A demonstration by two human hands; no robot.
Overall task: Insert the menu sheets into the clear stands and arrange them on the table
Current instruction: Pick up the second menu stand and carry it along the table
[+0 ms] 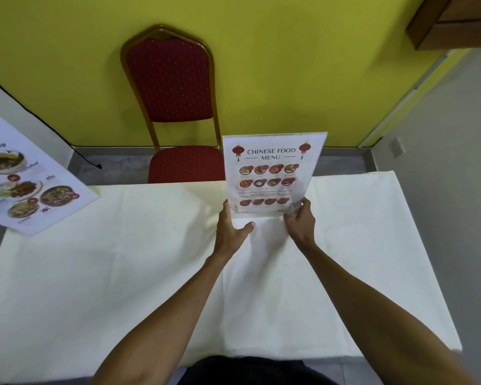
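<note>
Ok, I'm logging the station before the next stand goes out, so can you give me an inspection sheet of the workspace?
Surface: table under a cream tablecloth, creased, otherwise bare.
Job's things: white Chinese food menu sheet in a clear stand, upright near the far edge; white Thai food menu sheet at the far left corner, overhanging the edge; I cannot tell whether it is in a stand.
Clutter: nothing seen.
Grippers: left hand and right hand hold the stand's lower corners.
Cables: black cable runs down the left wall to the floor.
Surroundings: red padded chair with a gold frame, yellow wall.
</note>
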